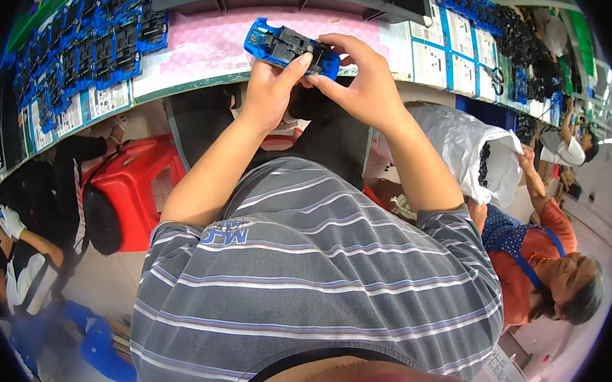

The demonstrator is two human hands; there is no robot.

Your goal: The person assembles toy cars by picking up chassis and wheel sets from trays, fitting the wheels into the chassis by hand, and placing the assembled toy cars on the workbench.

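Above the near edge of the table I hold a blue toy car body point(260, 40) with a black chassis point(289, 46) fitted in it, underside up. My left hand point(270, 91) grips it from below, thumb lying across the chassis. At the car's right end, the fingers and thumb of my right hand point(360, 79) close round the blue shell. Whether a small part sits between my right fingertips is hidden.
Several similar blue cars with black chassis point(98, 53) lie in rows at left. A long black tray point(294, 1) stands at the back on pink bubble wrap point(212, 39). White boxes point(444, 46) and scissors point(497, 80) are at right. A co-worker holds a white sack point(468, 146).
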